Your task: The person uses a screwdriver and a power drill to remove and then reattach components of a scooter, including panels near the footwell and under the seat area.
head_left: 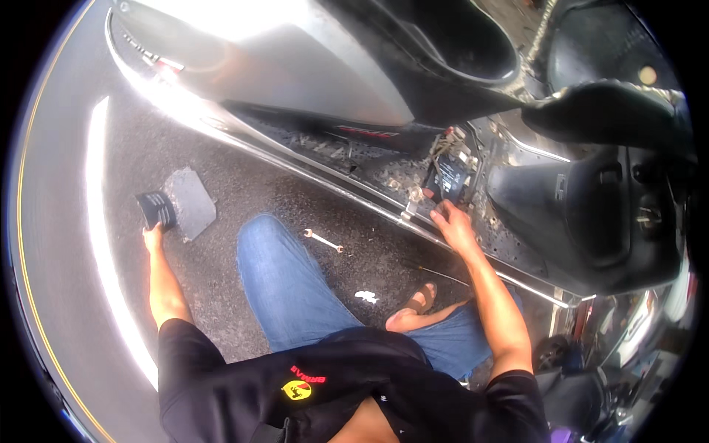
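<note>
On the left, my left hand [153, 236] grips the lower edge of a black box-shaped battery [155, 210] with pale print. It is at the side of a grey flat panel [191, 204] that lies on the asphalt. My right hand [456, 224] reaches to the floorboard of a silver and black scooter [317, 66]. Its fingers are closed at the edge of an open compartment; whatever they pinch is hidden. Just beyond the fingertips sits another black battery [449, 176] in the compartment, with wires and a red part [452, 133] at its far end.
A double-ended spanner [323, 241] lies on the asphalt beside my knee [269, 236]. White scrap [365, 297] and a thin rod [436, 272] lie nearer my sandalled foot [421, 300]. A metal rail [325, 184] runs along the scooter's near side. Other vehicles stand at lower right.
</note>
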A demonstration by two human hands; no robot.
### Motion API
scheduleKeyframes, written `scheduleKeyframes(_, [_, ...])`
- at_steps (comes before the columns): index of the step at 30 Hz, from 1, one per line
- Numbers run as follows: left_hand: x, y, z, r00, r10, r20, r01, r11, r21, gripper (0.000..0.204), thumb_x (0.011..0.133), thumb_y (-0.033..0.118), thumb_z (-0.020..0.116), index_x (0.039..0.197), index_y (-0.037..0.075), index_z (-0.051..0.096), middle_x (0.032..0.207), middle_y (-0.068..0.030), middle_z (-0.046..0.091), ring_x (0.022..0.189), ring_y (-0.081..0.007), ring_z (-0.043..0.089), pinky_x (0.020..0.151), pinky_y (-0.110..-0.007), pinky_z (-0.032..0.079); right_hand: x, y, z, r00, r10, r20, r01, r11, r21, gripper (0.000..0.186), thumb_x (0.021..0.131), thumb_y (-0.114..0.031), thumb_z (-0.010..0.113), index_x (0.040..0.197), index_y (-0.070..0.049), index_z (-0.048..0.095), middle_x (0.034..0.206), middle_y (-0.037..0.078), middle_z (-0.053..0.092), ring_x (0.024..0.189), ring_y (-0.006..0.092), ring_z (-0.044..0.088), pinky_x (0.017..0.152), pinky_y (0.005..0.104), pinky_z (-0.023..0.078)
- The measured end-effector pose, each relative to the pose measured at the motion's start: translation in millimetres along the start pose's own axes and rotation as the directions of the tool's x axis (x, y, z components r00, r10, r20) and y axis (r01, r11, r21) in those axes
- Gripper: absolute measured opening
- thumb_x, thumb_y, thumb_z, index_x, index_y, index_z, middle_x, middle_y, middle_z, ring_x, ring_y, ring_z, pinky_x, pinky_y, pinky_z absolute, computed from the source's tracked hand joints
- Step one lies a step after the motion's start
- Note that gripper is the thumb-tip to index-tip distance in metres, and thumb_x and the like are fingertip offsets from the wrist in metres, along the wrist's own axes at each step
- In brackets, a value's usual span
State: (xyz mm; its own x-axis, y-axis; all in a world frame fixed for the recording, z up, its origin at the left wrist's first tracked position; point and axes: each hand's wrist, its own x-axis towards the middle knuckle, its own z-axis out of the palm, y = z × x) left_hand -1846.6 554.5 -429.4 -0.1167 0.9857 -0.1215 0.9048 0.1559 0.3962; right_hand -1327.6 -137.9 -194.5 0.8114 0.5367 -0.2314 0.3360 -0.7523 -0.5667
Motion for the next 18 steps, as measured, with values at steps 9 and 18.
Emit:
scheduleKeyframes(9, [-118,50,49,0.927,0.040,0.374,-0.027,0.999,-0.039,0.036,0.079,0.028,0.068,0.101,0.000,0.066,0.089,-0.0154,0.068,0.081,-0.0244,0.064,0.077,-0.037,0.049,-40,37,2,0.987,0.160,-0.001,-0.160,0.987,-0.035,0.032,0.086,-0.033,0.061,0.092,-0.002,0.057,0.078,0.018,0.064,0.081,0.0362,0.064,0.070,0.0440,0.046])
scheduleKeyframes(18, [-115,157,-175,0.823,0.543,-0.169,-0.559,0.827,-0.064,0.034,0.086,0.031,0.061,0.098,-0.001,0.063,0.085,-0.0118,0.065,0.076,-0.0203,0.060,0.071,-0.035,0.047,-26,35,9,0.996,0.077,-0.050,-0.078,0.997,-0.023,0.033,0.085,-0.035,0.060,0.093,-0.003,0.059,0.085,0.020,0.066,0.087,0.0393,0.063,0.075,0.0467,0.047])
